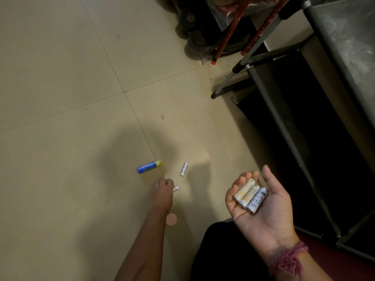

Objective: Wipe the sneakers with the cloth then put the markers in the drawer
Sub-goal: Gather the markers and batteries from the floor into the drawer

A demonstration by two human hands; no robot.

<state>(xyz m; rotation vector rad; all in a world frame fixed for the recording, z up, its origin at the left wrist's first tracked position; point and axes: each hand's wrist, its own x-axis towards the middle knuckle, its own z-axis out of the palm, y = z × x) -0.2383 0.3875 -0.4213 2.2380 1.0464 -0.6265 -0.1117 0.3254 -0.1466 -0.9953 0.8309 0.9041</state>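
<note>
Right hand (261, 201) palm-up cradles three cylinders (250, 196).

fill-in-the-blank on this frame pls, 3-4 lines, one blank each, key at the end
1. The upturned right hand carries ___ small silver-white cylindrical cells on its palm.
2. The left hand reaches down to a white cell lying on the beige tiled ___.
3. The blue cylinder on the tiles has a ___ cap.
4. Another white cell lies to the ___ of the blue cylinder in the picture.

Missing words: three; floor; yellow; right
</note>
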